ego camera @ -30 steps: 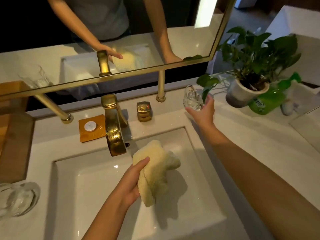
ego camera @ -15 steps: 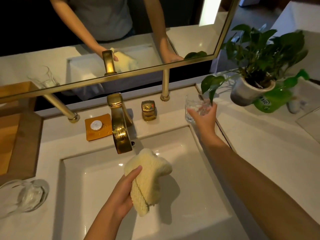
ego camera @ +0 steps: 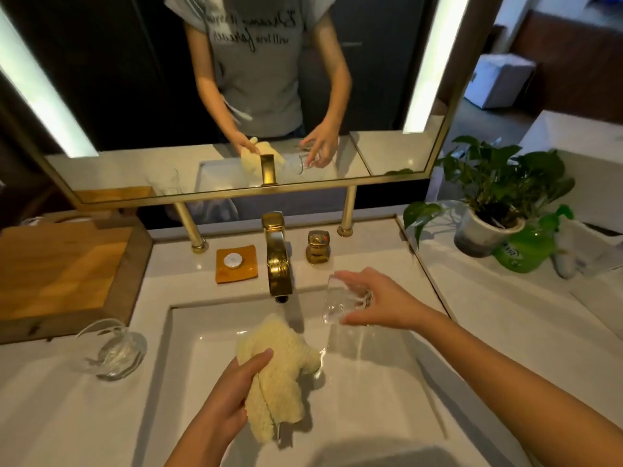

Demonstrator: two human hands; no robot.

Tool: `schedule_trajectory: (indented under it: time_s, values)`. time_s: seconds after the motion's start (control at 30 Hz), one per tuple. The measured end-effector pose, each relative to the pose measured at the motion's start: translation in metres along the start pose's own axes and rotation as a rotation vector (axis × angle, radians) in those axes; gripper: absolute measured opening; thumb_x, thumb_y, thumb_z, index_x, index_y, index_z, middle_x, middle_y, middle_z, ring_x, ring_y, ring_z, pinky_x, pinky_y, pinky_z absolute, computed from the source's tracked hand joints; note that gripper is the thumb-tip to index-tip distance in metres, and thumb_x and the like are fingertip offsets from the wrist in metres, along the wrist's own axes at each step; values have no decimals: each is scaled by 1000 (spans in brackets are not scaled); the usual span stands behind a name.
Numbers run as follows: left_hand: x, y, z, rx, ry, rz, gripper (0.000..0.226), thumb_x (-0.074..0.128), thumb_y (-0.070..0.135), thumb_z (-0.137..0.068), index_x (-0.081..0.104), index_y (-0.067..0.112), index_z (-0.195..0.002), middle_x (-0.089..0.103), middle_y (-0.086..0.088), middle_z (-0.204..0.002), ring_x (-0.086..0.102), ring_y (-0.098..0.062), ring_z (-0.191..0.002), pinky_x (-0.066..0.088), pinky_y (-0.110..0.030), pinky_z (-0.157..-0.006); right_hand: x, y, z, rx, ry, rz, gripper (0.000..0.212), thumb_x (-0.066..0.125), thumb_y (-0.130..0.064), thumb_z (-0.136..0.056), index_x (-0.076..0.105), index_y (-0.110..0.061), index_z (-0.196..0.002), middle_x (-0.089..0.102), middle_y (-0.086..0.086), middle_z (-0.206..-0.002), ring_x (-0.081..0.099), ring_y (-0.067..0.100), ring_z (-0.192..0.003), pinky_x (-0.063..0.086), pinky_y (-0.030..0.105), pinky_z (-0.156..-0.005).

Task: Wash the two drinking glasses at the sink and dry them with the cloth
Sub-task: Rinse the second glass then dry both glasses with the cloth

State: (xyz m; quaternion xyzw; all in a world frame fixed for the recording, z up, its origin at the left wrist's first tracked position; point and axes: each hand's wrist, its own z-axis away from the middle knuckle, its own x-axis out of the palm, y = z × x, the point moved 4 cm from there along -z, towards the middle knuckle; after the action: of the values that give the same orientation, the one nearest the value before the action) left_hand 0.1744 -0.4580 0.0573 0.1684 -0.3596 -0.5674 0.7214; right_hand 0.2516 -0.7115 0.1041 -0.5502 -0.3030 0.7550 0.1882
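Note:
My right hand [ego camera: 381,303] grips a clear drinking glass [ego camera: 338,305], tilted on its side over the far right part of the white sink [ego camera: 387,392], just right of the gold tap [ego camera: 278,264]. My left hand [ego camera: 232,396] holds a pale yellow cloth [ego camera: 276,369] bunched up over the middle of the basin. A second clear glass [ego camera: 113,350] stands on the counter left of the sink, untouched.
A wooden tray [ego camera: 64,271] sits at the back left. An orange soap dish [ego camera: 236,264] and a gold tap handle [ego camera: 318,247] flank the tap. A potted plant [ego camera: 488,210] and a green bottle [ego camera: 522,251] stand on the right counter. A mirror hangs behind.
My right hand has lifted the glass from the counter near the plant and brought it left and nearer, over the sink. The cloth in my left hand has stayed over the basin.

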Motion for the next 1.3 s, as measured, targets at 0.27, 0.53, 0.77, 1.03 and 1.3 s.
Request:
schedule_trajectory:
  time_s: [0.27, 0.53, 0.77, 1.03, 1.3]
  values:
    - [-3, 11, 29, 114, 51, -53, 34, 57, 11, -91, 50, 9, -124, 68, -22, -103, 66, -36, -89, 53, -41, -71, 18, -51, 24, -233, -161, 759, 78, 73, -47, -77, 37, -32, -144, 47, 2, -130, 52, 20, -107, 52, 34, -86]
    - [10, 11, 50, 128, 36, -205, 20, 54, 12, -92, 57, 10, -111, 70, -16, -90, 66, -30, -78, 53, -34, -60, 17, -73, 30, -290, -138, 720, 77, 72, -50, -77, 37, -35, -144, 47, 2, -127, 50, 19, -108, 47, 29, -82]
    - [33, 28, 67, 504, 22, -481, 25, 65, 38, -81, 66, 21, -98, 73, 5, -73, 67, -12, -67, 55, -25, -62, 25, -96, 24, -248, -234, -158, 62, 80, -34, -75, 57, -31, -133, 64, -20, -105, 63, 0, -96, 51, 18, -83]
    - [40, 32, 60, 894, 110, -923, 60, 67, 59, -63, 63, 29, -114, 64, 8, -111, 59, -9, -104, 51, -32, -91, 36, -101, 15, 44, -460, -581, 51, 74, -42, -75, 67, -22, -121, 70, 11, -109, 68, 28, -100, 54, 43, -87]
    - [21, 42, 58, 113, -334, -11, 71, 91, 26, -42, 69, 12, -109, 72, -17, -98, 69, -32, -86, 57, -41, -70, 30, -121, 38, -267, -311, -309, 63, 60, -55, -86, 38, -38, -142, 44, -13, -136, 55, 10, -115, 57, 19, -76]
